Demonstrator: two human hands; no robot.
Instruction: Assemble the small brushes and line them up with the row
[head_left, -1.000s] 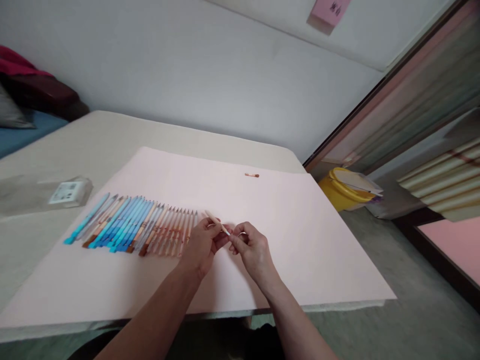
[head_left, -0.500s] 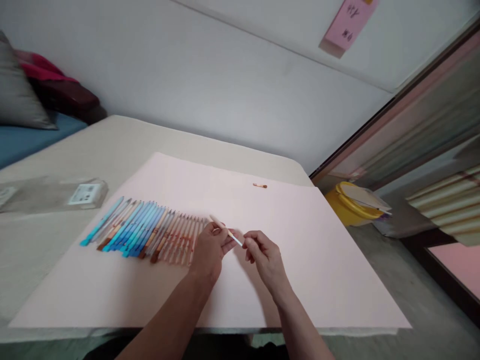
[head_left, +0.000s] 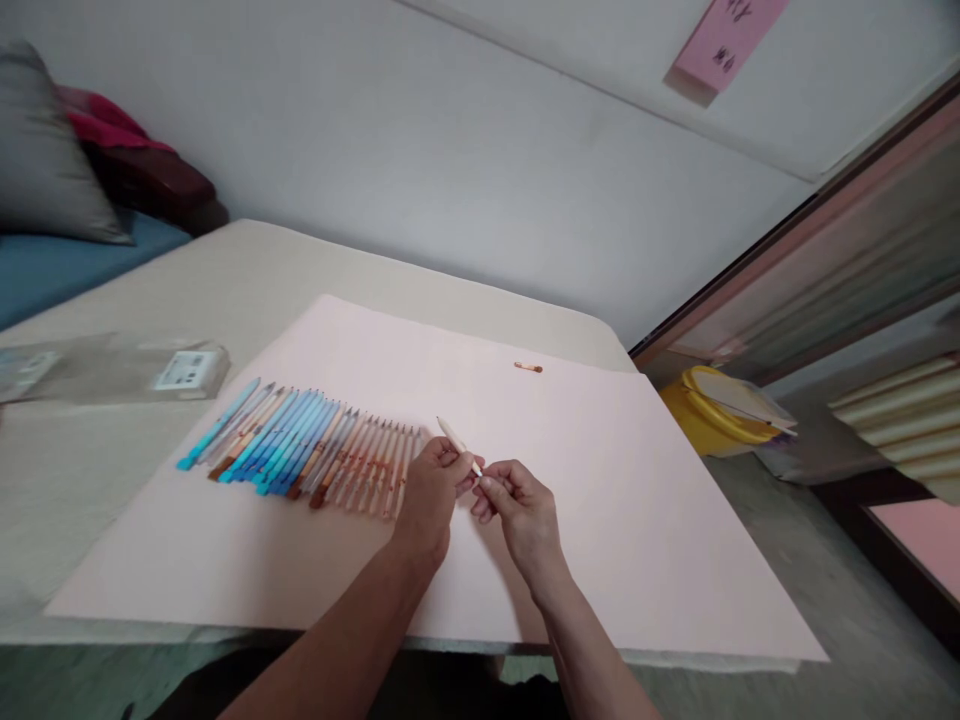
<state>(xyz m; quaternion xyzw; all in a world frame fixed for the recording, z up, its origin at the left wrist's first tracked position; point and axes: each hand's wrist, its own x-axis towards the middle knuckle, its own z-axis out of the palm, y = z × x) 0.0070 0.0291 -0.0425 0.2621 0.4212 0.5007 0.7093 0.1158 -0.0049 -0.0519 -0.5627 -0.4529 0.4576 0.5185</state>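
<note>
My left hand (head_left: 429,492) pinches the pale barrel of a pen (head_left: 451,434), which slants with its thin dark tip up and to the left. At the barrel's lower end a short white piece (head_left: 478,470), looking like the end of a refill, sticks out. The fingers of my right hand (head_left: 525,515) are closed on this white end, close against the left fingertips. Left of my hands lies a row of pens (head_left: 300,440), blue, grey, orange and pinkish-brown, set side by side with tips away from me. My left wrist is beside the row's right end.
A large pale pink sheet (head_left: 637,560) covers the table's front. A small brown pen part (head_left: 528,367) lies near its far edge. A clear plastic bag with a white label (head_left: 187,370) rests at left. A yellow bucket (head_left: 690,415) stands right of the table, below a wall.
The white piece has slid into the barrel, so much less of it shows, and a dark tip now shows at the other end. My right hand has come closer to my left.
</note>
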